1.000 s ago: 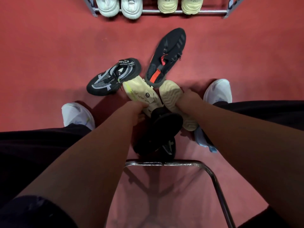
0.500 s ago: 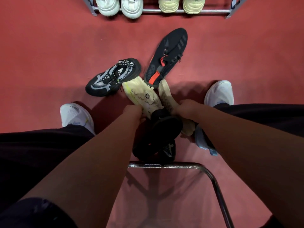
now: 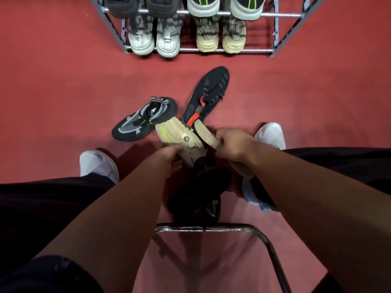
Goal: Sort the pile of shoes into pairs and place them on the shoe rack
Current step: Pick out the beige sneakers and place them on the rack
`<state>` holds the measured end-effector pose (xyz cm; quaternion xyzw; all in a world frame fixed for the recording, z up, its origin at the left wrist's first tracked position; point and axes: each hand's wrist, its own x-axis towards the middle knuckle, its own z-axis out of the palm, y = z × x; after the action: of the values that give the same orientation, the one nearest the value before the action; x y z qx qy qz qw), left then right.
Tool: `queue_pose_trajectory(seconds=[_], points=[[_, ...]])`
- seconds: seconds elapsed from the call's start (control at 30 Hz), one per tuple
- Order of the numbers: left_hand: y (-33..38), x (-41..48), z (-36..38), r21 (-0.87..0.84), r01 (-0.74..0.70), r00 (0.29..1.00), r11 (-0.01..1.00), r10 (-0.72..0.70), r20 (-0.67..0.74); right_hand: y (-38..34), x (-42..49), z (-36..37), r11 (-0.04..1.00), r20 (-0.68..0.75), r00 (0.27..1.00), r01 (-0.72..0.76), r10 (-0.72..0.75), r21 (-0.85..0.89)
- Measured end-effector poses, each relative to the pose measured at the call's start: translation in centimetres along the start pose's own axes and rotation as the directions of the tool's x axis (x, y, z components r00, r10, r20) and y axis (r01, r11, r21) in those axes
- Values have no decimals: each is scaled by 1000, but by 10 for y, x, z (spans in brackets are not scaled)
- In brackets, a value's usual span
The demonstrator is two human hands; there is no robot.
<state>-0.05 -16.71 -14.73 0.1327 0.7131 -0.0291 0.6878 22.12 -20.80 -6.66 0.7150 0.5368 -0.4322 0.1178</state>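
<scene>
A small pile of shoes lies on the red floor between my feet. My left hand (image 3: 169, 157) grips a cream shoe with a yellow streak (image 3: 177, 139). My right hand (image 3: 232, 144) grips its cream mate (image 3: 206, 134), turned on its side. A black-and-grey knit shoe (image 3: 143, 120) lies to the left, and a black shoe with an orange tab (image 3: 206, 96) lies beyond. Under my hands sit a black shoe (image 3: 203, 187) and a pale blue shoe (image 3: 251, 195), partly hidden by my right arm. The metal shoe rack (image 3: 224, 50) stands ahead.
The rack's lower shelf holds a white pair (image 3: 154, 42) and a cream pair (image 3: 220, 40); darker and grey-green shoes (image 3: 203, 6) sit on the shelf above. My white shoes (image 3: 97, 163) flank the pile. A chrome stool frame (image 3: 211, 228) is right below me.
The view has tipped up, showing more of the rack. My right hand has turned the second cream shoe onto its side beside the first, and both hands have lifted slightly.
</scene>
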Motion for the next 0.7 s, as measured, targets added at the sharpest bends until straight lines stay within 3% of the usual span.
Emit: queue_pose_trajectory(seconds=[0.13,0.27,0.37,0.6,0.7], points=[[10,-14,1,109,-111,980,988,127,-151,-15,-9,-13,1000,-106,994,19,-16,22],[31,-43,-15,395,-204,862,896,356,-361,-29,-13,-31,998,-140,990,-22,30,53],[58,-75,-25,386,-370,782,845,508,-362,-42,-18,-44,995,-240,971,9,15,97],[58,-87,-78,245,-589,706,770,638,-307,-68,-17,-48,950,-471,882,122,28,286],[48,-74,-88,145,-617,731,773,632,-256,-73,-6,-41,948,-451,892,156,-14,278]])
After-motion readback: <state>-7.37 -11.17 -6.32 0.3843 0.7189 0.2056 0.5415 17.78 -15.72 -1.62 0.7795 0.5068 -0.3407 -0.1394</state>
